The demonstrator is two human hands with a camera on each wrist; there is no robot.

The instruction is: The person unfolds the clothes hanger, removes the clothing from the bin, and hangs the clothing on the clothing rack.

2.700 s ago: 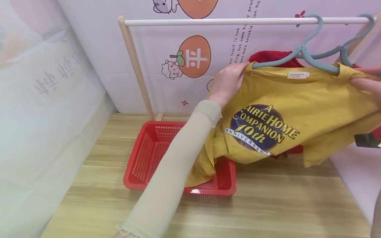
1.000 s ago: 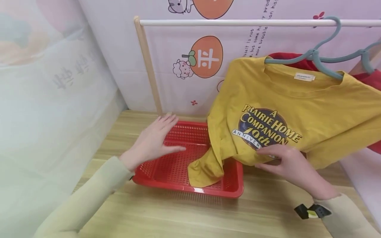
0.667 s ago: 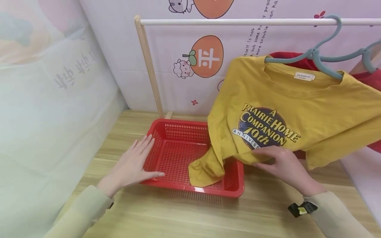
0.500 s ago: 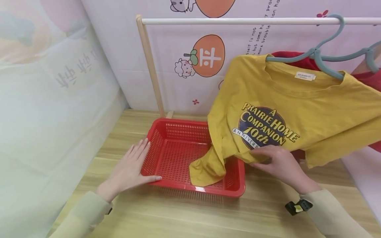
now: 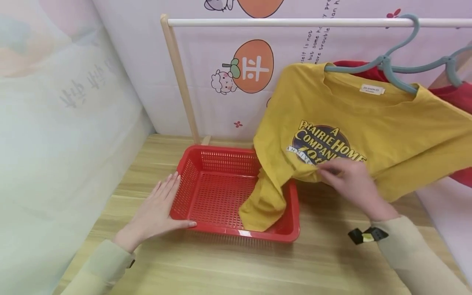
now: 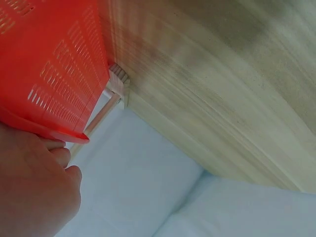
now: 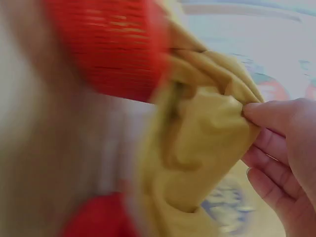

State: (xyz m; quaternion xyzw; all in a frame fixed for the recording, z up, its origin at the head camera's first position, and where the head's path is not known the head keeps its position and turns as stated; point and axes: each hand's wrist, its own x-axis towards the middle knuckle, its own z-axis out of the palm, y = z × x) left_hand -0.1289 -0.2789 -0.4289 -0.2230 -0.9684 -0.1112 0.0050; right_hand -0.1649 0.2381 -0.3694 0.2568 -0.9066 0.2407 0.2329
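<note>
A yellow T-shirt [image 5: 391,123] with a dark round print hangs on a blue-grey hanger [image 5: 385,61]. Its lower left corner trails into a red perforated basket [image 5: 221,196]. My right hand [image 5: 352,180] pinches the shirt's bottom hem between thumb and fingers, drawing the cloth into folds. In the right wrist view, the thumb presses the yellow fabric [image 7: 212,128] against the fingers. My left hand [image 5: 156,209] lies along the basket's left rim, fingers fairly straight and thumb at the front rim. From the left wrist, the hand [image 6: 34,182] appears against the basket's rim.
A white rail [image 5: 276,22] on wooden posts [image 5: 180,82] carries the hangers. Behind the yellow shirt hangs a red garment [image 5: 457,96]. The basket stands on a wood-grain table [image 5: 221,266], with a printed wall covering [image 5: 214,114] behind.
Both hands have come down from the shirt's shoulders. The left has settled at the basket's left edge; the right has taken the hem and raised it slightly, hiding part of the print.
</note>
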